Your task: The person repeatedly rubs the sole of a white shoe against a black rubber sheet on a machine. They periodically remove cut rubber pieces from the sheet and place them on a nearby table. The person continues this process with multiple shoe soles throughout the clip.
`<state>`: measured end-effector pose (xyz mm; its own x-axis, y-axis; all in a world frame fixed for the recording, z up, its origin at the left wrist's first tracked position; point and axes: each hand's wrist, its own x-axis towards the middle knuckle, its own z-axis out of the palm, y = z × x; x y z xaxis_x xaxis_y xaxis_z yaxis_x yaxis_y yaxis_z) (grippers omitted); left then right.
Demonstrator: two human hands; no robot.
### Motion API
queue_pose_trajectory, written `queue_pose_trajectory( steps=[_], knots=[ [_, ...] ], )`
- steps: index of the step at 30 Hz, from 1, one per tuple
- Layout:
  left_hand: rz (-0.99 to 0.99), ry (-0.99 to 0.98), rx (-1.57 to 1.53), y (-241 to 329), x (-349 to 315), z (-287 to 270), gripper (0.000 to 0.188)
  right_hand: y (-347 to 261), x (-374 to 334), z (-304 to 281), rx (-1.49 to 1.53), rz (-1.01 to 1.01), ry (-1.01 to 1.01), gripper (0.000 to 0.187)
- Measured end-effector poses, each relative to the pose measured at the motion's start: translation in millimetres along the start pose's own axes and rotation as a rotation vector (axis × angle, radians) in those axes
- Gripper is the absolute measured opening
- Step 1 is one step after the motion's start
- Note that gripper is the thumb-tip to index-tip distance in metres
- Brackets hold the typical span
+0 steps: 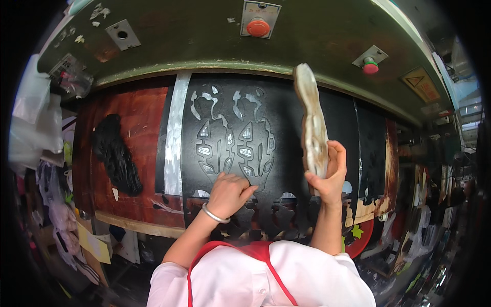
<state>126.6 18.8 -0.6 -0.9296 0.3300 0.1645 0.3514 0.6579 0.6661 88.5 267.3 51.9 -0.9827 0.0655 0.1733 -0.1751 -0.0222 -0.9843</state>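
Observation:
My right hand point(330, 176) grips a long, sole-shaped cutting die point(313, 117) by its lower end, thumb on one side and fingers on the other. It has a stained whitish face and a brown edge, and stands nearly upright above the black sheet point(281, 112). Two sole-shaped outlines with cut-outs are in the sheet: a left cut shape point(215, 146) and a right cut shape point(257, 148). My left hand point(230, 194), with a bangle at the wrist, rests at their lower ends. Its fingers are curled down, and what they pinch, if anything, is hidden.
A green machine beam point(194, 36) spans the far side, carrying a red push button point(258, 27) and a smaller red-and-green button point(370, 65). Black strips point(117, 153) lie heaped on the reddish board point(146, 117) at left. Plastic bags point(36, 112) hang at far left.

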Motion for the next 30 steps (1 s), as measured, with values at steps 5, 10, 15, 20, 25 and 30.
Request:
queue_pose_trajectory(
  steps=[5, 10, 15, 20, 25, 30],
  knots=[
    [-0.139, 0.025, -0.314, -9.5, -13.0, -15.2, 0.024, 24.8, -9.1, 7.8, -0.751, -0.034, 0.010, 0.075],
    [-0.110, 0.139, -0.174, -13.3, -24.3, -34.7, 0.021, 66.1, -12.5, 14.1, -0.826, -0.142, 0.021, 0.090],
    [-0.260, 0.463, -0.004, -27.4, -36.1, -56.9, 0.007, 44.0, 29.5, 3.6, -0.785, -0.054, -0.138, 0.106],
    [-0.568, 0.530, 0.323, -61.8, -42.6, -51.9, 0.014, 19.7, 152.4, -46.2, -0.707, -0.318, 0.445, 0.077],
    [-0.467, 0.481, 0.344, -108.9, -3.2, -42.7, 0.033, 19.9, 196.6, -63.9, -0.976, -0.452, 0.644, 0.094],
    [-0.507, 0.557, 0.332, -124.0, 44.9, -48.1, 0.040, 13.9, 204.8, -48.1, -0.887, -0.508, 0.699, 0.098]
  ],
)
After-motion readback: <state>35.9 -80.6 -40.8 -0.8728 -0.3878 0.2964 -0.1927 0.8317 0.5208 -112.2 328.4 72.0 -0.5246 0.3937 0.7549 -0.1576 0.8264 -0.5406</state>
